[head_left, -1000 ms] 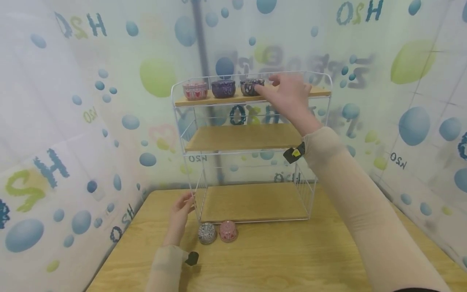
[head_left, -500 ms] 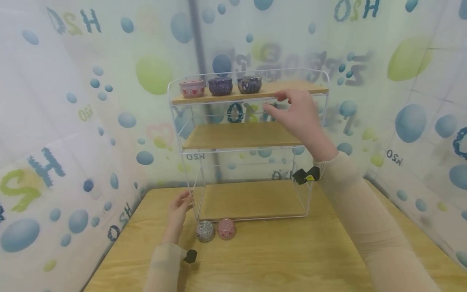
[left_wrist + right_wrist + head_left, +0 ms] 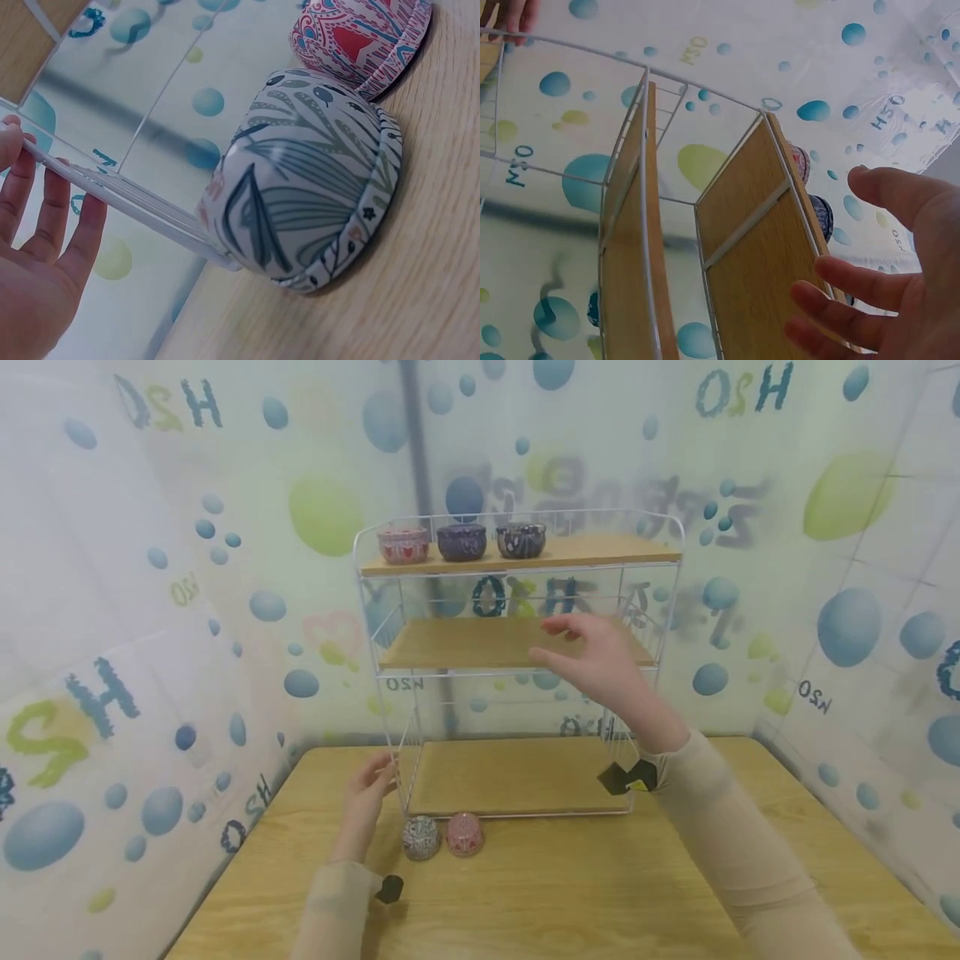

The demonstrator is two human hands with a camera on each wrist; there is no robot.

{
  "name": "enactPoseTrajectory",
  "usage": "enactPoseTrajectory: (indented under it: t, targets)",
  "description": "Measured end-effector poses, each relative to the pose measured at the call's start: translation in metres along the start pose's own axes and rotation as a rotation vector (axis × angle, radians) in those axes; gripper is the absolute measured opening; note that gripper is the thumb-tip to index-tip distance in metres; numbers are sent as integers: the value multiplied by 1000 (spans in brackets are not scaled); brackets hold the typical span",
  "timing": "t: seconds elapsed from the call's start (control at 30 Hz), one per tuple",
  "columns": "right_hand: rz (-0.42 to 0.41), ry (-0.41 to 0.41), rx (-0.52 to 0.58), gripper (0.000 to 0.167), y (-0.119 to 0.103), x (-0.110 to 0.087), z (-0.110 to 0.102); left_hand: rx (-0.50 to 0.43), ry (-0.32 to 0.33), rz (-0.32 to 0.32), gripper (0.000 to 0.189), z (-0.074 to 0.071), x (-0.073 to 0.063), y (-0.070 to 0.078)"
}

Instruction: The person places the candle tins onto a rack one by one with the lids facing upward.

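My left hand (image 3: 365, 795) holds the lower left post of a white wire rack (image 3: 382, 718) with wooden shelves; in the left wrist view, its thumb and fingers lie about the white wire. My right hand (image 3: 603, 668) hangs in front of the middle shelf (image 3: 457, 642), thumb and fingers apart with nothing between them. Three small patterned tins stand in a row on the top shelf: a pink tin (image 3: 404, 546), a dark purple tin (image 3: 462, 542) and a dark floral tin (image 3: 521, 540). On the table, a grey leaf-patterned tin (image 3: 300, 180) and a pink-red tin (image 3: 360, 41) sit side by side.
The rack stands toward the back of a wooden table (image 3: 525, 893). Its bottom shelf (image 3: 517, 777) lies close above the tabletop, just behind the two front tins. A curtain (image 3: 322, 610) printed with bubbles hangs behind and at both sides.
My right hand has let go of the dark floral tin on the top shelf, then drawn back and down to the middle shelf's level. The left hand has stayed on the post.
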State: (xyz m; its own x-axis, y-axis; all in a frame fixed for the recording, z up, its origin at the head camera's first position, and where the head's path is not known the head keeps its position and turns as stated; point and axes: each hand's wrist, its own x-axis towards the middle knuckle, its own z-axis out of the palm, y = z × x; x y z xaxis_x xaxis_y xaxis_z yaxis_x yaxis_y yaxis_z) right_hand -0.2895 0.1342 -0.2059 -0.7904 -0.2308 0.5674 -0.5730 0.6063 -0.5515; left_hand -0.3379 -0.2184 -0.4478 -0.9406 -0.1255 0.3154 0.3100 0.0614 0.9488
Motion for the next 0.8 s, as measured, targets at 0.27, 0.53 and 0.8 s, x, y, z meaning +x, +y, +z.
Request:
enactPoseTrajectory:
  t: [0.27,0.53,0.8]
  targets:
    - [13,-121,82,53,6,-20,37,28,13,-21,37,-5,-3,1]
    - [-23,-206,98,58,15,-32,80,12,15,-15,36,-3,-1,2]
    - [16,-275,200,61,33,-44,111,19,-9,-43,37,0,-2,6]
